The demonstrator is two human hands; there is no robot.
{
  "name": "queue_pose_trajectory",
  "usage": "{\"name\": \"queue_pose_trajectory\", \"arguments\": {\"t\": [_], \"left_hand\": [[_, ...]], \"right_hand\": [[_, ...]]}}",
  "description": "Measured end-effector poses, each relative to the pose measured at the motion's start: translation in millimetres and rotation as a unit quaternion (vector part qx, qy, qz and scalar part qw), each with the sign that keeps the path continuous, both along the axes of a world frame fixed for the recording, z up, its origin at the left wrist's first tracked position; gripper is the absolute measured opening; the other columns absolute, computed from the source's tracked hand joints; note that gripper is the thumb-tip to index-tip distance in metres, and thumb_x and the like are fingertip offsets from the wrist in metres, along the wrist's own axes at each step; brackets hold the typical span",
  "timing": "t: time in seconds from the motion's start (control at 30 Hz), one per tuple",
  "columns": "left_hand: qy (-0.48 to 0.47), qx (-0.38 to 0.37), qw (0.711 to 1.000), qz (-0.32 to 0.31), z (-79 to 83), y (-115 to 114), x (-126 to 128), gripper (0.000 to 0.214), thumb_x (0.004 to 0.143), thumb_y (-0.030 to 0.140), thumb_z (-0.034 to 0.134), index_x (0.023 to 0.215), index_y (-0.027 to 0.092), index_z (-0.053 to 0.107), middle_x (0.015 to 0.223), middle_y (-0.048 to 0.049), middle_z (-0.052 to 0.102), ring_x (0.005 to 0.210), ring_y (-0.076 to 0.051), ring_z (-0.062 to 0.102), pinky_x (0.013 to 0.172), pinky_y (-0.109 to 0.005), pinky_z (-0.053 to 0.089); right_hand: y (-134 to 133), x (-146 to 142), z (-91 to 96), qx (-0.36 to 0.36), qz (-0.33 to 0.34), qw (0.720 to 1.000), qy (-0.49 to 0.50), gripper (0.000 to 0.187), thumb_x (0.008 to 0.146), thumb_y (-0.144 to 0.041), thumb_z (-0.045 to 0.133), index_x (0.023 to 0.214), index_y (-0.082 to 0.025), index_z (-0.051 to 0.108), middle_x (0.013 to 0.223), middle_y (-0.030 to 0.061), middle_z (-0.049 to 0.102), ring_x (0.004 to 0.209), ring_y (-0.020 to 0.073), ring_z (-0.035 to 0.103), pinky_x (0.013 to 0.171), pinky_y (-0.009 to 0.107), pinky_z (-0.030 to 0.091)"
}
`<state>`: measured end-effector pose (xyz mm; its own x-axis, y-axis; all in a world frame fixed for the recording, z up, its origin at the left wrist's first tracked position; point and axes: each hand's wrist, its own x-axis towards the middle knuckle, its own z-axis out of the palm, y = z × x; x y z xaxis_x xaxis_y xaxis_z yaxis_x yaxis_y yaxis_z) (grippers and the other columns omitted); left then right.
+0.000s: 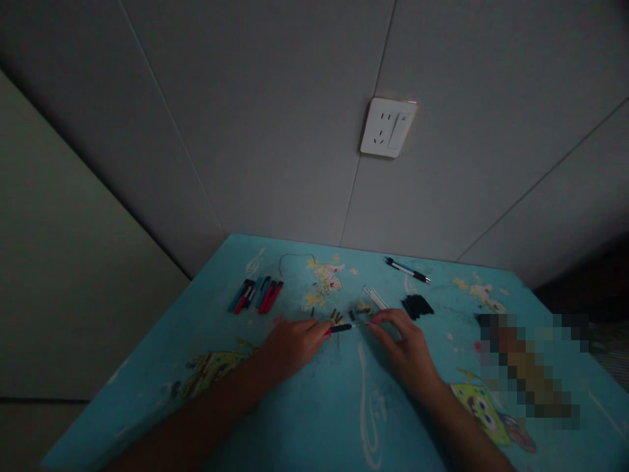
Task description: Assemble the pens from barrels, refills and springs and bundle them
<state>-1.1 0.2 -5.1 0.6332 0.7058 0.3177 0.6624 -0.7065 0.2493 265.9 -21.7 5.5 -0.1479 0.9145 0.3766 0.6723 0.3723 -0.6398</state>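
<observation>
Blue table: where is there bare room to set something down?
The table is bare between the forearms, and from the red and blue pieces to its left edge. It is crowded between the left hand and right hand and just beyond, with small parts, white sticks and a black pile.

Dim, cool light leaves the wall (275, 131) dull grey, sinking to near-black at the right edge; the socket plate (388, 128), above centre, stands brightest, without glare; the left forearm (216, 406), lower left, is dark and soft-edged, the small parts (337, 317) mid-frame look indistinct, and coarse pixelation covers a lower-right patch
</observation>
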Motion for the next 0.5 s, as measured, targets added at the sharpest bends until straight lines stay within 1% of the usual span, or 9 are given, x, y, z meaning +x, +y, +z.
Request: {"name": "queue_pose_trajectory", "arguments": {"t": [0.03, 0.1, 0.2, 0.33, 0.5], "left_hand": [[0.003, 0.001, 1.0, -0.001, -0.2, 0.3, -0.4, 0.026, 0.101, 0.029, 0.044, 0.119, 0.021, 0.063, 0.082, -0.0034, 0.069, 0.069, -0.016, 0.066, 0.063, -0.027, 0.046], [0.009, 0.004, 1.0, -0.001, -0.6, 0.3, -0.8, 0.026, 0.101, 0.029, 0.045, 0.119, 0.022, 0.062, 0.081, -0.0029, 0.068, 0.069, -0.016, 0.065, 0.062, -0.027, 0.046], [0.017, 0.009, 1.0, -0.003, -0.6, -1.0, -0.5, 0.027, 0.101, 0.029, 0.044, 0.12, 0.022, 0.063, 0.08, -0.003, 0.068, 0.068, -0.016, 0.065, 0.063, -0.028, 0.046], [0.027, 0.014, 0.999, -0.014, -0.4, -3.6, 0.5, 0.028, 0.101, 0.03, 0.046, 0.124, 0.023, 0.061, 0.081, -0.0031, 0.069, 0.067, -0.017, 0.065, 0.066, -0.03, 0.045], [0.061, 0.028, 0.998, -0.011, -2.0, -4.2, 0.4, 0.028, 0.101, 0.032, 0.047, 0.125, 0.026, 0.06, 0.08, -0.0012, 0.068, 0.067, -0.017, 0.065, 0.064, -0.031, 0.044]], "right_hand": [[-2.6, -2.6, 2.1, -0.027, 0.001, 0.998, 0.048, 0.014, 0.093, -0.036, 0.06, 0.094, -0.023, 0.065, 0.097, 0.006, 0.069, 0.094, 0.0237, 0.063, 0.083, 0.037, 0.049], [-6.4, -6.9, 5.0, -0.073, 0.005, 0.992, 0.105, 0.017, 0.092, -0.038, 0.06, 0.093, -0.022, 0.065, 0.094, 0.0053, 0.069, 0.092, 0.0229, 0.064, 0.08, 0.034, 0.051], [-7.9, -10.7, 5.6, -0.101, 0.011, 0.985, 0.138, 0.016, 0.091, -0.037, 0.062, 0.091, -0.021, 0.066, 0.091, 0.0041, 0.069, 0.09, 0.0216, 0.064, 0.08, 0.032, 0.05], [-7.3, -12.3, 2.5, -0.113, 0.021, 0.983, 0.143, 0.014, 0.09, -0.035, 0.064, 0.09, -0.021, 0.066, 0.091, 0.0028, 0.069, 0.089, 0.0202, 0.064, 0.082, 0.032, 0.048], [-8.5, -13.8, -1.0, -0.122, 0.059, 0.986, 0.102, 0.012, 0.091, -0.033, 0.064, 0.092, -0.022, 0.066, 0.091, 0.0022, 0.068, 0.088, 0.0187, 0.062, 0.081, 0.03, 0.048]]}}
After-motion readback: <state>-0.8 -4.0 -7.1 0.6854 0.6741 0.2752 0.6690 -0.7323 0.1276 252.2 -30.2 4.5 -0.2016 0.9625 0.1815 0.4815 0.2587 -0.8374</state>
